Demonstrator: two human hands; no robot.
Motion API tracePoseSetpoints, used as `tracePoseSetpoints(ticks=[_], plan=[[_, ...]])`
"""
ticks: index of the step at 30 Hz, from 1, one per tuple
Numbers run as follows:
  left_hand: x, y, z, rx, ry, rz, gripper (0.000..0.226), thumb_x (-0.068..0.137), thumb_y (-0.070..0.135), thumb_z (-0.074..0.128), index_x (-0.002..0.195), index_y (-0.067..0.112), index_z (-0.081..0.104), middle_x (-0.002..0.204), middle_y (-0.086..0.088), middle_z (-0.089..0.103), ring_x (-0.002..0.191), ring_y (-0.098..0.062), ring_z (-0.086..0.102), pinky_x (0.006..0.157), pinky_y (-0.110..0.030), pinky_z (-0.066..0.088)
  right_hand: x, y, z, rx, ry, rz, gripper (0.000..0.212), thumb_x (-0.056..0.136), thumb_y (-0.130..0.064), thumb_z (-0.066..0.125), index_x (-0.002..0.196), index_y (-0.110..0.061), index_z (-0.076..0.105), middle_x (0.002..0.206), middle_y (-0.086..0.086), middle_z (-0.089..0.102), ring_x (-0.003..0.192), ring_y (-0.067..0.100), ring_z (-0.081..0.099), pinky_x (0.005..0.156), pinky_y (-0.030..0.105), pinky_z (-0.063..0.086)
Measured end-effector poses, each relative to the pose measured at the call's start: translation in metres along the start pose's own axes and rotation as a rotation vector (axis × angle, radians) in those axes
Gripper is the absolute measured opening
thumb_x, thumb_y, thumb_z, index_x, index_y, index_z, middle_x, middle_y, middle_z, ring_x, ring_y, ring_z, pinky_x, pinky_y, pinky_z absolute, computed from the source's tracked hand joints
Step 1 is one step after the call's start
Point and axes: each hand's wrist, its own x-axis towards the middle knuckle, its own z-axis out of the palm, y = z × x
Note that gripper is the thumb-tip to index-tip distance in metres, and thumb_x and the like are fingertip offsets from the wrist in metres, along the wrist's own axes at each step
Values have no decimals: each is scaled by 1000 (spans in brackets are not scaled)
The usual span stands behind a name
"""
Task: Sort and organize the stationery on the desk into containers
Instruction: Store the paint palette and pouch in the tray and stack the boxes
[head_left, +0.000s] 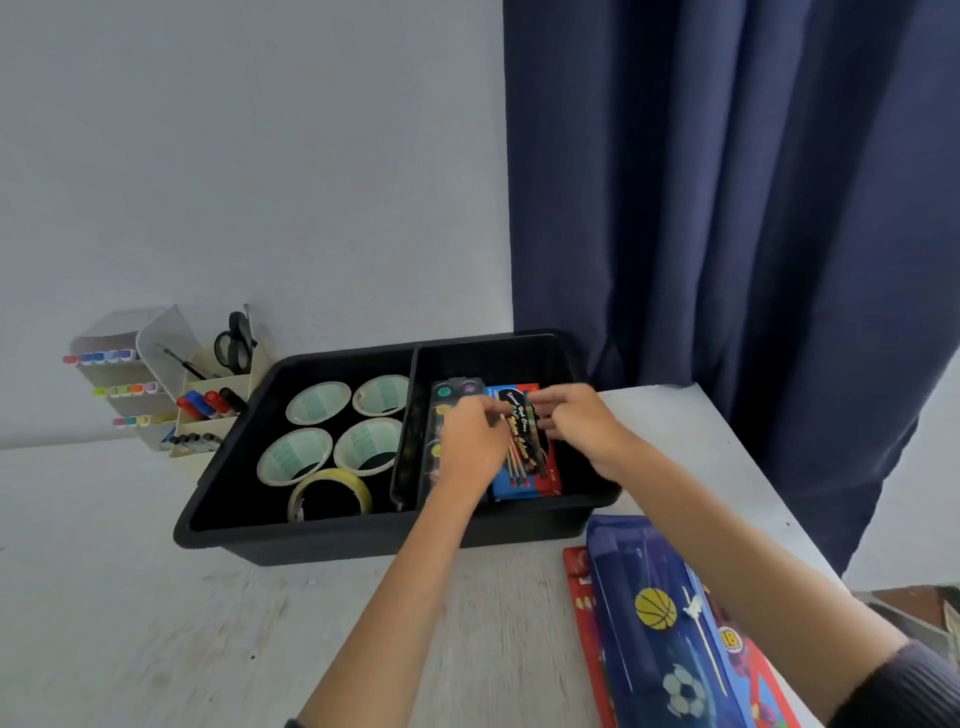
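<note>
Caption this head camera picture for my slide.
Left hand and right hand hold a bundle of thin brushes over the paint box in the right compartment of the black bin.

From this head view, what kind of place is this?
Likely a home study desk: black divided bin holding tape rolls, desk organizer with markers and scissors, navy curtain behind.

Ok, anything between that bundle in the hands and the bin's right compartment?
Nothing visible blocks it. The left hand and right hand hold the bundle above the right compartment. A blue-red box lies under it, beside a paint palette, so it would likely land on the box.
</note>
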Motion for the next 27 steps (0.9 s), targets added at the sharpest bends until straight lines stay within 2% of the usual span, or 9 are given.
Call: tracePoseSetpoints(ticks=[2,5,8,13,17,20,22,25,27], plan=[[-18,13,-9,-191,59,-18,24,89,1,52,103,9,70,104,-3,69,91,-9,61,84,-21,49,-25,-9,-17,127,14,-46,32,93,6,40,113,-6,61,107,16,66,92,23,66,78,27,56],[-51,36,-12,-424,104,-24,19,90,5,55,93,14,71,92,1,69,88,-10,64,85,-28,52,-64,-16,-41,192,33,-112,29,94,6,41,107,-8,64,91,9,70,77,17,68,69,22,57],[-82,53,-8,-520,98,34,23,89,2,53,88,18,69,84,4,69,82,-7,65,80,-21,52,-99,-14,-58,228,56,-130,27,95,3,42,105,-8,65,88,7,70,72,14,66,62,18,55],[-132,59,9,-486,50,17,24,88,0,51,91,14,70,85,2,70,81,-7,65,68,-12,47,-137,13,-75,241,66,-36,29,93,4,41,101,-8,66,87,10,70,68,19,63,61,21,53],[-169,41,28,-394,-5,-137,17,89,6,56,97,16,68,88,6,66,85,-7,62,68,-9,45,-158,54,-76,125,171,83,28,90,5,41,95,-7,66,83,9,65,65,18,57,60,26,51],[-193,30,39,-313,-72,-291,14,89,18,60,103,17,58,89,8,59,81,-4,58,62,-9,42,-177,83,-71,16,151,153,14,90,-7,52,102,-10,58,89,6,59,71,19,55,58,29,47],[-206,27,44,-296,-85,-341,17,88,24,63,101,19,53,84,11,56,74,0,54,58,-9,41,-188,95,-65,13,112,182,18,91,-15,59,106,-15,49,89,4,58,76,17,56,56,26,44],[-219,25,48,-357,-102,-397,23,86,29,66,101,13,59,89,3,65,82,-10,63,68,-19,52,-198,102,-59,92,77,191,25,89,-18,63,109,-16,48,96,7,63,88,19,62,60,29,51],[-225,29,46,-478,-149,-459,21,86,28,66,97,11,63,89,0,68,82,-14,67,69,-24,55,-201,104,-59,190,52,239,30,89,-17,65,115,-12,52,103,10,66,90,22,64,60,31,54]])
